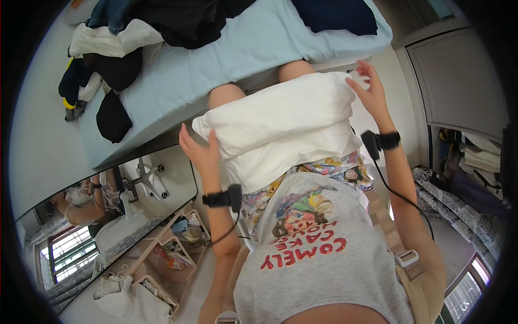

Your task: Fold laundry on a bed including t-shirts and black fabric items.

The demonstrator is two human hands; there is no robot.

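A white piece of folded cloth (291,127) lies across my lap, its far part doubled over into a thick band. Whether it is a garment cannot be made out. My left hand (200,154) is at the cloth's left end, fingers stretched and thumb apart, with nothing gripped. At the far right corner, my right hand (372,92) has its fingers spread, and the thumb is close to the edge of the cloth. Whether either hand touches the fabric is hard to tell. Each wrist wears a black strap with a small device and a cable.
Ahead stands a bed with a light blue sheet (248,65). A heap of dark and white clothes (116,40) lies at its left, and a dark navy folded garment (337,16) at its far right. A mirror (113,216) and a wooden rack (186,243) are to my left, a cabinet (458,81) to my right.
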